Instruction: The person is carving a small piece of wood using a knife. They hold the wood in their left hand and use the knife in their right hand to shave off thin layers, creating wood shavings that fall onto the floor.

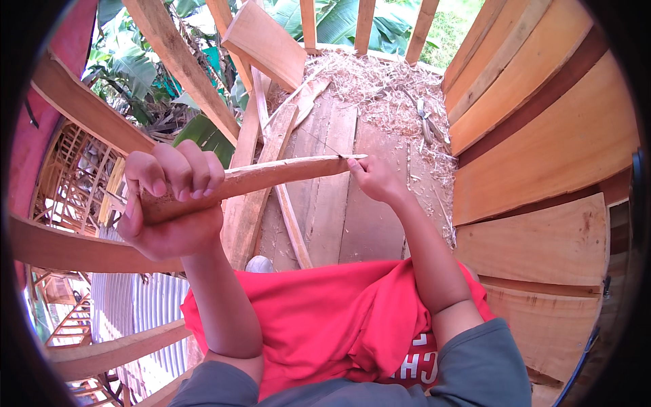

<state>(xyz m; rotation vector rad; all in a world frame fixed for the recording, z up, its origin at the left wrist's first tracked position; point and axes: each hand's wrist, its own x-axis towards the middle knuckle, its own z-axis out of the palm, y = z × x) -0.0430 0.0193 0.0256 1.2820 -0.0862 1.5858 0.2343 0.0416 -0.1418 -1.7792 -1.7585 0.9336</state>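
Left of centre, left hand (179, 229) fingers wrap the stick (285, 174) at its thick end, likely bearing its weight; mid-frame, right hand (377, 179) pinches the thin end, probably steadying it. Beyond: floorboards (369, 224) below, shavings (386, 88) upper right.

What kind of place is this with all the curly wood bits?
Maybe a rough woodworking space, half-open to the outdoors: wood shavings cover part of the plank floor, and big green leaves show between wooden posts.
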